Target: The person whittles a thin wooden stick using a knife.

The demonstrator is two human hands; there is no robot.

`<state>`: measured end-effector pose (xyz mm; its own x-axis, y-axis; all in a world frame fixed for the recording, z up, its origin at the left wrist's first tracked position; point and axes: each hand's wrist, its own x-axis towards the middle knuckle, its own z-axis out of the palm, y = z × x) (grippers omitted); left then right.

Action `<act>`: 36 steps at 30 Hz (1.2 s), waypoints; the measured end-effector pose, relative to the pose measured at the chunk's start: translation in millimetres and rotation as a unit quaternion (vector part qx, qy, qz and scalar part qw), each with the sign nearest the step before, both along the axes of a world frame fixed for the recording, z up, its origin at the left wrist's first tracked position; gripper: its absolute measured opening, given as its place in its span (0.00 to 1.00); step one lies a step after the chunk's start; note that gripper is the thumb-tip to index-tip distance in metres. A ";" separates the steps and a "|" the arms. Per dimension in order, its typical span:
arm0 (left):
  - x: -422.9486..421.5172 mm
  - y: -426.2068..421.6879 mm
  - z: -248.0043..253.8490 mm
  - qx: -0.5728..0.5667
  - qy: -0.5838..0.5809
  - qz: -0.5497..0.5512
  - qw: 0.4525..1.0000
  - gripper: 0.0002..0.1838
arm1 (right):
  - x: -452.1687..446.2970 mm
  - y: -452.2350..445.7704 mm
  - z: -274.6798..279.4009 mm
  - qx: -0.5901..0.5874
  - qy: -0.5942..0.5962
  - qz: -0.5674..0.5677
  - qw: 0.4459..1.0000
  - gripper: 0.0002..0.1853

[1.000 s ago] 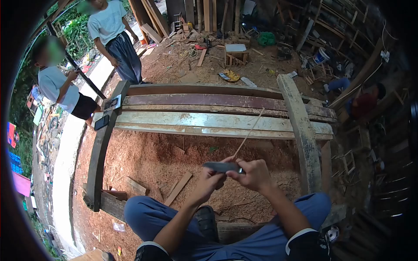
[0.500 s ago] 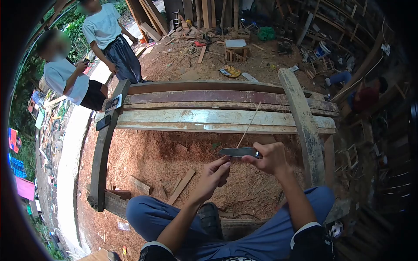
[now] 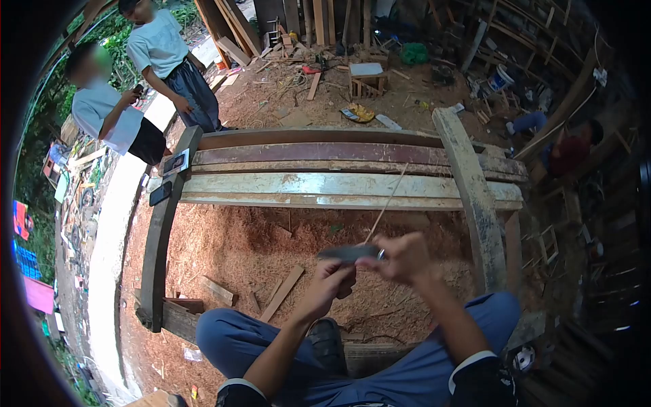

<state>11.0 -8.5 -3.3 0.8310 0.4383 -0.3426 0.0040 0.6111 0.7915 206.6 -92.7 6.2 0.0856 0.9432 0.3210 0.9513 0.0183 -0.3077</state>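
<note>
My right hand [image 3: 405, 258] is closed around the handle of a knife [image 3: 347, 254]. It is slightly blurred, and the wide grey blade points left across the fingertips of my left hand [image 3: 330, 281]. A thin pale stick [image 3: 388, 207] slants up and away from behind the blade toward the boards of the bench. The stick's lower end is hidden by the knife and fingers. My left hand is pinched closed at that end, just below the blade. Both hands are above my lap, between my bent knees.
Long boards [image 3: 325, 183] lie across the bench, between a dark beam [image 3: 157, 251] and a pale beam [image 3: 471, 197]. A phone [image 3: 161, 193] rests on the dark beam. Wood shavings [image 3: 230, 251] cover the ground. Two people stand at upper left; another person [image 3: 569, 152] sits at right.
My right hand and the knife have moved left and down, so the blade is now over my left fingertips. The stick has shifted slightly. The person with the device at left has moved a little.
</note>
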 end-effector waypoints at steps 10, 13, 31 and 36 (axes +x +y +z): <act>-3.4 -1.6 17.1 0.027 0.047 0.004 0.999 0.20 | 20.7 3.2 -2.1 -0.008 0.014 -0.052 0.999 0.38; -3.3 1.1 21.3 0.036 0.020 -0.009 0.999 0.20 | 47.8 -1.5 -2.9 0.006 0.001 -0.083 0.997 0.37; 0.1 0.6 8.8 0.067 0.013 -0.019 0.997 0.23 | 64.7 6.0 5.5 -0.027 -0.014 -0.113 0.993 0.38; -5.4 4.2 -2.0 0.096 0.052 -0.026 0.994 0.25 | -4.5 19.2 -1.5 -0.082 0.000 -0.003 0.997 0.36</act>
